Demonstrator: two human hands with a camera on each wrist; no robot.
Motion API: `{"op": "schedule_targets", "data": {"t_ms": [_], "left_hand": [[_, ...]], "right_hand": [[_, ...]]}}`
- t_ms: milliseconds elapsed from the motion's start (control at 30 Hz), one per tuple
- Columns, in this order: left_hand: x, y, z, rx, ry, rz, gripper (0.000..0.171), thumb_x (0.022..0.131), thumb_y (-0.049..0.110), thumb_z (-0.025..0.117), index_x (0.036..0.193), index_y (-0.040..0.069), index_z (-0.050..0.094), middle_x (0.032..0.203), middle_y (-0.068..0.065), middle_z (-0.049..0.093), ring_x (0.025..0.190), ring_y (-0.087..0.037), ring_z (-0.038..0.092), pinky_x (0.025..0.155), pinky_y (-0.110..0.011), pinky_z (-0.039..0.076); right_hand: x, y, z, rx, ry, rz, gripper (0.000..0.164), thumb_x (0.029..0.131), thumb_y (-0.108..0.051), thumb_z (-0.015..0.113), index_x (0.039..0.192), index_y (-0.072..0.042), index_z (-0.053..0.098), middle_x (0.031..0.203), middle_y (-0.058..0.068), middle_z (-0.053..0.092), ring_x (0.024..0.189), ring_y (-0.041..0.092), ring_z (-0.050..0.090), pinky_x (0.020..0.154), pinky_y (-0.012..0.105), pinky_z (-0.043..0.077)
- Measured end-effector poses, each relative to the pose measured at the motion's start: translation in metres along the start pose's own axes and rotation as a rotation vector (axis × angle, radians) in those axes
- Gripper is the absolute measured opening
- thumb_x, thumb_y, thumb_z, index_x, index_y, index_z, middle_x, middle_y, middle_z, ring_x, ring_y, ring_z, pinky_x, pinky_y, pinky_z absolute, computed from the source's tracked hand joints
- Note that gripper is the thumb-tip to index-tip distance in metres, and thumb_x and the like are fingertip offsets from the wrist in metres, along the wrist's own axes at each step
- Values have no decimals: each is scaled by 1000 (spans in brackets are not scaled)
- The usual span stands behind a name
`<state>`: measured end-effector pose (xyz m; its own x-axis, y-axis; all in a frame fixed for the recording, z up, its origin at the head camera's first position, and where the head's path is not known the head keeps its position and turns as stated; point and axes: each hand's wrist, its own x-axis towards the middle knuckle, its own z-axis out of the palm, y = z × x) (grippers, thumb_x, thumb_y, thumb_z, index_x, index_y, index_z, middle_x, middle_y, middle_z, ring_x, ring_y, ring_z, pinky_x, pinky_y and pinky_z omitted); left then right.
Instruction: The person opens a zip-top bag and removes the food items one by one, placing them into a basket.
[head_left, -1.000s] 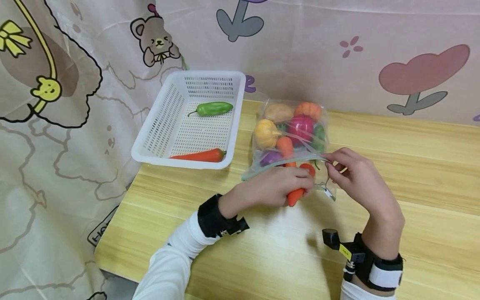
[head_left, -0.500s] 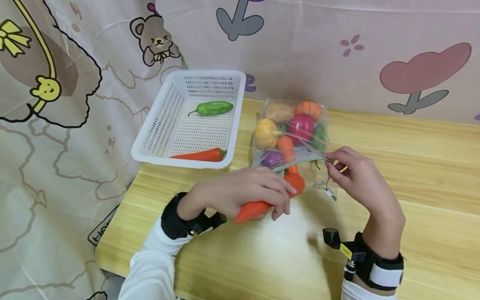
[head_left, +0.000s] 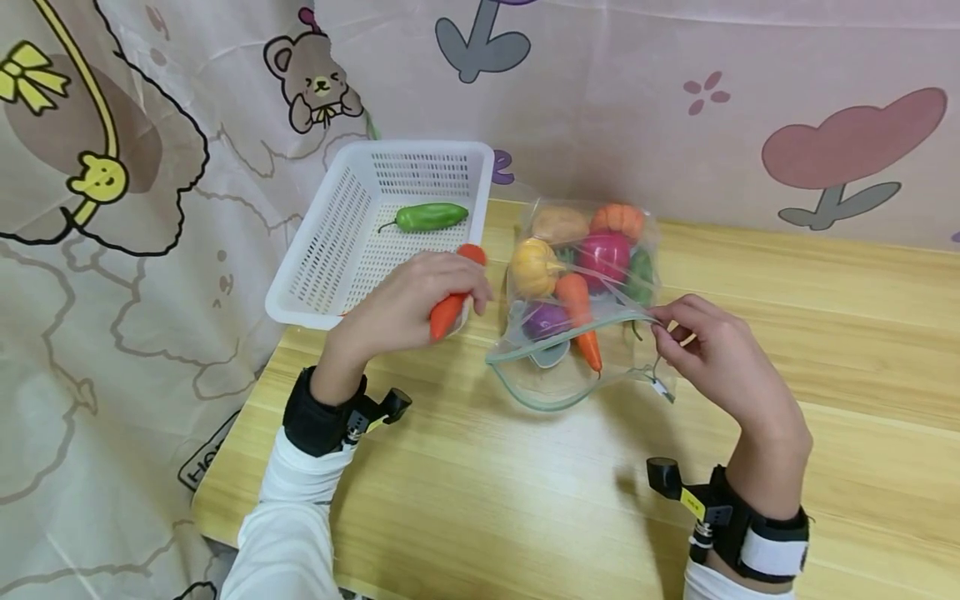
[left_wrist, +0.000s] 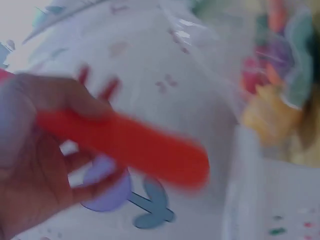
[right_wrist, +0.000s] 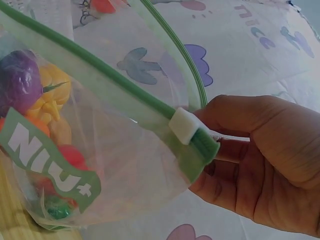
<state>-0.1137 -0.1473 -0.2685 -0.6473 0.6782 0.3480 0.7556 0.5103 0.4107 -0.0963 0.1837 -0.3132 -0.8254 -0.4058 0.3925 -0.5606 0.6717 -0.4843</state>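
My left hand grips an orange-red carrot at the near right corner of the white plastic basket. In the left wrist view the carrot is blurred, its blunt end pointing away from the palm. My right hand pinches the corner of a clear zip bag whose mouth gapes toward me. Near those fingers a white slider sits on the green zip. Inside the bag are a purple vegetable, a carrot, a yellow pumpkin and several others.
A green pepper lies in the basket; the red pepper there is mostly hidden behind my left hand. The wooden table ends at its left edge by a printed cloth. Another printed cloth hangs behind.
My left hand has drawn the carrot out of the bag's mouth and carried it left to the basket. The right hand has stayed at the bag's corner.
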Motion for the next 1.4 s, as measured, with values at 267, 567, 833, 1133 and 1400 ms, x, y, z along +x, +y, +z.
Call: {"op": "schedule_targets", "data": {"t_ms": [267,567,833,1133,1400], "left_hand": [[-6,-29,17,260,-96,-386,30,66,-10,60,91,7,64,88,-5,65,74,-21,53,62,-32,44],[-11,-46,34,228,-194,-532,38,75,-8,63,112,1,54,98,-14,65,78,-26,57,74,-37,50],[-12,-50,42,210,-183,-565,36,79,-6,63,114,-2,53,97,-17,64,77,-25,58,71,-34,51],[-9,-32,39,235,-149,-537,37,80,-10,55,117,-2,55,97,-16,63,71,-22,52,59,-27,46],[-6,-17,42,315,-60,-464,28,84,-2,59,111,5,61,106,-12,66,87,-27,64,62,-34,53]], "right_hand": [[-1,2,0,-4,-9,8,14,80,5,63,92,-1,68,85,2,61,71,-9,46,60,5,40],[-1,1,0,6,-12,8,16,81,5,62,95,-1,68,84,2,61,71,-9,47,59,6,40],[-2,1,0,-3,-12,-2,16,79,5,64,94,0,68,84,2,61,70,-6,49,59,6,40],[-1,0,0,-1,-9,-3,16,80,6,63,94,0,68,84,2,61,70,-6,48,57,6,41],[-1,-1,0,-2,-18,-2,16,79,5,64,94,0,68,84,3,61,69,-4,49,56,6,41]]}}
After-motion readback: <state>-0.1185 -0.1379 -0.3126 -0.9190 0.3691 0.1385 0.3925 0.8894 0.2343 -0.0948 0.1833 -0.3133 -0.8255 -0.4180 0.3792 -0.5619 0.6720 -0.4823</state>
